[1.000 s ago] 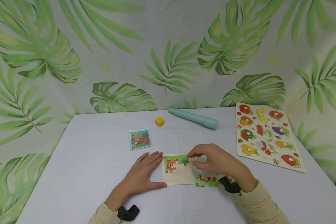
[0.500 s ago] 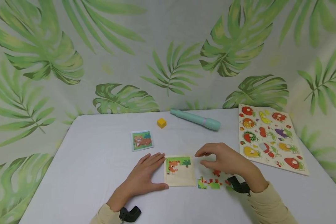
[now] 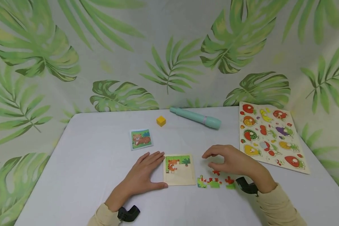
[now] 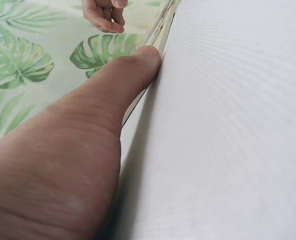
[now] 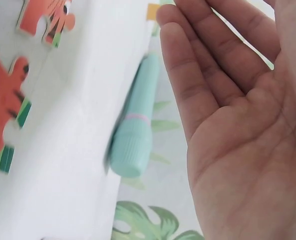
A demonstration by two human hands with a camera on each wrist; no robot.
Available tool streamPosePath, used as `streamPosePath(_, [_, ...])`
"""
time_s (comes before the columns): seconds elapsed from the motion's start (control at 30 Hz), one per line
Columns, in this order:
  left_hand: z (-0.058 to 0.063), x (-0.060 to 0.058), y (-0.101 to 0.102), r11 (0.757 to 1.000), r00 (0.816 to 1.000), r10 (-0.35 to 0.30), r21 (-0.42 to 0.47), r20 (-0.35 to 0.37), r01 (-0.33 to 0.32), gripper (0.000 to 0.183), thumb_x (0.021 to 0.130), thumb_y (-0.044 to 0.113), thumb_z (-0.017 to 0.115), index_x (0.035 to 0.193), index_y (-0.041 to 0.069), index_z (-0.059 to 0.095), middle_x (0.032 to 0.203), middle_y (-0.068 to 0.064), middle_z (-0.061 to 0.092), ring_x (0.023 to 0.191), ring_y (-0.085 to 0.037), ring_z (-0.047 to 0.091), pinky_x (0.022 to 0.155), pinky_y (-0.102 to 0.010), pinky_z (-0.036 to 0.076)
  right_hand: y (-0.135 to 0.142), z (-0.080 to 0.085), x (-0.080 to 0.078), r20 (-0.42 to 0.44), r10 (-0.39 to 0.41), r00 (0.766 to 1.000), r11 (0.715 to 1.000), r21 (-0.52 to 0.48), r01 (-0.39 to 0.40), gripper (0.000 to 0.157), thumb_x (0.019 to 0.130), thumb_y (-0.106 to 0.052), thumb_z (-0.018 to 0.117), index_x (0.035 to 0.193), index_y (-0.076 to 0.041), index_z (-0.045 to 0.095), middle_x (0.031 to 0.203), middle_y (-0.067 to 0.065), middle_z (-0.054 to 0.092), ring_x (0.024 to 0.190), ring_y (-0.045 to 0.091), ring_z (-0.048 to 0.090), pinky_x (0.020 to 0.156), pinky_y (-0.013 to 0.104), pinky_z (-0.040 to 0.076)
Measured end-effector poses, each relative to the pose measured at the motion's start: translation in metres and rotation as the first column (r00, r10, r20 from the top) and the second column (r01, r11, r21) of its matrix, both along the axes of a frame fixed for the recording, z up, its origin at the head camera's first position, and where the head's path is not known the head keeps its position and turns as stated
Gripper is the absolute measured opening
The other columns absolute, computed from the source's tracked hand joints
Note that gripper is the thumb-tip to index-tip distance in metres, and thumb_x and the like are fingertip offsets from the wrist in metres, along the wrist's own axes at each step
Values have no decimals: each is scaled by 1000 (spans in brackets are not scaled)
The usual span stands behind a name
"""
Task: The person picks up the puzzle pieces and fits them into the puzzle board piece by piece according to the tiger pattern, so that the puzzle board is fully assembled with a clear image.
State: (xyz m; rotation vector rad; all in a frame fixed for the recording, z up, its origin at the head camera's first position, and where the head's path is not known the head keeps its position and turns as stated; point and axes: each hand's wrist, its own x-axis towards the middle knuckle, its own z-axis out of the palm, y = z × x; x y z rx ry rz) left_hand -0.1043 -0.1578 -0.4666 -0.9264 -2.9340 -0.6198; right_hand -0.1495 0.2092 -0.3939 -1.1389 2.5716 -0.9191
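My left hand (image 3: 139, 174) lies with straight fingers along the left side of a square wooden jigsaw board (image 3: 180, 180). Its thumb (image 4: 113, 85) touches the board's near corner. Assembled pieces with a tiger's head (image 3: 173, 164) and a strip of green fill the board's top and left; the rest is bare wood. Right of the board hovers my right hand (image 3: 228, 160), fingers loosely bent, thumb apart, nothing held. Below it lie several loose jigsaw pieces (image 3: 214, 183) in red and green, some partly covered. An orange striped piece (image 5: 8, 110) shows large in the right wrist view.
Behind the board lies a small tiger picture card (image 3: 141, 139). A yellow cube (image 3: 161, 121) and a teal, torch-shaped tube (image 3: 196, 117) are near the table's back edge. At the right stands a fruit knob puzzle board (image 3: 271, 138). A leaf-print cloth (image 3: 172, 69) hangs behind.
My right hand has moved right, from the board's top right corner to above the loose pieces, uncovering more of them. My left hand has stayed at the board.
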Motion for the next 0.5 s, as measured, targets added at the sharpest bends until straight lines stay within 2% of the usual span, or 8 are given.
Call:
streamPosePath(0.13, [1,0,0,1000,1000,-3,9,8,3,102,83,78,66,156,10,45,165,1,39,155,-19,31,128,-49,22,8,-2,0,22,-19,1000,1000,18,19,27,92,-13,78,119,-15,73,116,-3,73,104,19,68,90,41,60])
streamPosePath(0.5, [0,-1,1,1000,1000,-1,12,5,1,103,82,78,66,157,10,45,165,0,40,155,-19,32,128,-49,22,21,-7,-3,18,11,1000,1000,23,-12,26,92,-12,78,117,-13,72,114,-1,73,104,19,69,87,36,60])
